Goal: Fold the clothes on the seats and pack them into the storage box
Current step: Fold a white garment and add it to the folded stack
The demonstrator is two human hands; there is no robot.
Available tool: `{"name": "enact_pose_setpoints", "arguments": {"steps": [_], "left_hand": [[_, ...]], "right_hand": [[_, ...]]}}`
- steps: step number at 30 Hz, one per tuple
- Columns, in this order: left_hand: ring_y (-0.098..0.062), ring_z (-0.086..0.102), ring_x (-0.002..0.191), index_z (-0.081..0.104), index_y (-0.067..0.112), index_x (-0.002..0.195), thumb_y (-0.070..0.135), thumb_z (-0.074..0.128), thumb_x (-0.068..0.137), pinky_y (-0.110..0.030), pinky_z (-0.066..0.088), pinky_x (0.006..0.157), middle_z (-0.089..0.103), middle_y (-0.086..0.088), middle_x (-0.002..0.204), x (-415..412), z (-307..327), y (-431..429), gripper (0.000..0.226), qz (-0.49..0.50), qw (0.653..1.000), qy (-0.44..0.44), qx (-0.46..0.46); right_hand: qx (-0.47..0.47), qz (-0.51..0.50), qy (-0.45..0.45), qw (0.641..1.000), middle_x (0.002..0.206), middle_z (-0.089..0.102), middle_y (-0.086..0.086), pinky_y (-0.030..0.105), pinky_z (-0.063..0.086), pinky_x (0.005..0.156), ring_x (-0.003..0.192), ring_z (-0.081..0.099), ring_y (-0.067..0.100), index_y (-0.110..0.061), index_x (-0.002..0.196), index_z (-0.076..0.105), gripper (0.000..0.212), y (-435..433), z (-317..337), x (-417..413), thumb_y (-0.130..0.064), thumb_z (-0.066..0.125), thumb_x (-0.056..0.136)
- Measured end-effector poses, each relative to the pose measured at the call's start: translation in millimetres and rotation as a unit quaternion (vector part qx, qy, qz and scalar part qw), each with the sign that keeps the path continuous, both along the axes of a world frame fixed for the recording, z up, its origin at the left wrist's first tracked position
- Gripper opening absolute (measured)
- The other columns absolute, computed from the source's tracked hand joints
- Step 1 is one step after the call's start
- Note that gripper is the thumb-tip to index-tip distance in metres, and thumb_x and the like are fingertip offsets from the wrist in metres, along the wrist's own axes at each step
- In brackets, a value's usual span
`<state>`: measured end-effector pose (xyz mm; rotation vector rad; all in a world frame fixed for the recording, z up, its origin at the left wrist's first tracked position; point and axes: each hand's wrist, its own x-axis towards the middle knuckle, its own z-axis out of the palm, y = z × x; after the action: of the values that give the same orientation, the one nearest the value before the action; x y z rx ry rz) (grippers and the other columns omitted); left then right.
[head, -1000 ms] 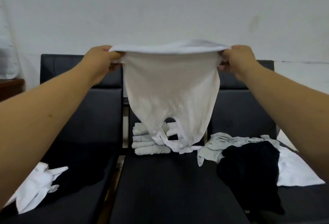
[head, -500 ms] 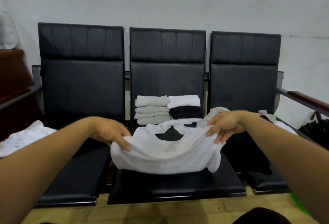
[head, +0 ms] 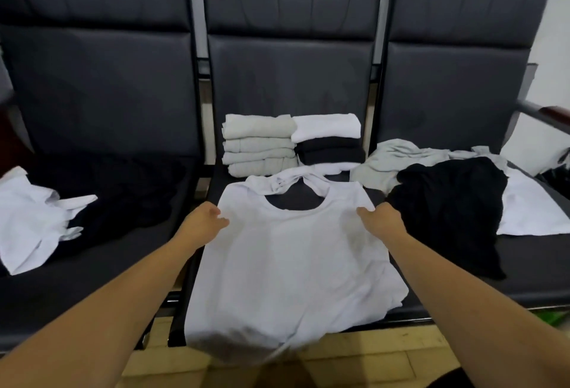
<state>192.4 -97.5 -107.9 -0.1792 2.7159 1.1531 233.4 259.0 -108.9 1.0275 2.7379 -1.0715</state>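
— What covers the row of black seats (head: pixel 290 79)?
— A white top (head: pixel 293 264) lies flat on the middle one, its hem hanging over the front edge. Loose clothes (head: pixel 447 202) are heaped on the right seat, and folded stacks (head: pixel 259 144) sit behind the top.
— And the grip?
— The left hand (head: pixel 203 221) and right hand (head: pixel 381 219) each pinch the top's sides below the shoulders.

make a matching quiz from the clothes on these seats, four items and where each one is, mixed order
Things:
1. white top
2. folded grey stack
3. loose grey garment
4. folded white piece

Places:
A. on the right seat
B. on top of the folded black pieces
C. front of the middle seat, gripped by the left hand and right hand
D. back of the middle seat, left of the black pieces

Pairs: 1-C, 2-D, 3-A, 4-B
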Motion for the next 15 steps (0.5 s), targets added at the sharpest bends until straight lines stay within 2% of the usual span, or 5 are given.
{"name": "enact_pose_setpoints", "arguments": {"steps": [4,8,11,13,15], "left_hand": [[-0.015,0.055,0.087,0.047,0.008,0.133,0.027,0.069,0.091,-0.027,0.043,0.065,0.055,-0.007,0.124,-33,-12,5,0.051,0.029,0.999,0.02,0.022],[-0.024,0.057,0.106,0.043,0.006,0.14,0.031,0.071,0.089,-0.03,0.045,0.078,0.056,-0.007,0.129,-54,-23,9,0.063,0.05,0.998,0.008,0.04],[-0.021,0.054,0.076,0.059,0.006,0.094,0.03,0.071,0.088,-0.028,0.039,0.061,0.058,-0.005,0.082,-61,-28,16,0.028,0.029,0.999,0.013,-0.036],[-0.019,0.043,0.06,0.047,0.009,0.066,0.025,0.07,0.087,-0.029,0.031,0.055,0.044,-0.005,0.063,-64,-29,20,0.035,0.02,0.999,0.0,-0.035],[-0.019,0.043,0.06,0.046,0.009,0.062,0.022,0.067,0.09,-0.029,0.033,0.058,0.044,-0.006,0.064,-64,-24,19,0.037,0.009,0.999,-0.031,0.022]], "right_hand": [[0.015,-0.036,0.013,0.999,0.13,0.049,0.022,0.039,0.047,0.084,0.113,0.055,0.039,0.005,0.135,0.043,0.065,7,-11,-27,-0.039,0.064,0.092],[-0.026,-0.022,0.008,0.999,0.074,0.054,0.007,0.03,0.041,0.054,0.064,0.053,0.021,0.001,0.099,0.056,0.038,10,-22,-45,-0.031,0.073,0.088],[-0.055,-0.013,0.003,0.998,0.071,0.052,0.006,0.031,0.043,0.061,0.064,0.051,0.02,0.001,0.091,0.057,0.029,10,-28,-54,-0.021,0.075,0.087],[-0.092,0.001,0.019,0.996,0.076,0.055,0.007,0.032,0.043,0.068,0.071,0.053,0.021,0.001,0.09,0.061,0.021,7,-23,-56,-0.016,0.074,0.087],[-0.137,0.002,0.061,0.989,0.089,0.063,0.01,0.033,0.048,0.077,0.084,0.059,0.025,-0.002,0.093,0.066,0.015,10,-18,-57,-0.016,0.071,0.088]]}}
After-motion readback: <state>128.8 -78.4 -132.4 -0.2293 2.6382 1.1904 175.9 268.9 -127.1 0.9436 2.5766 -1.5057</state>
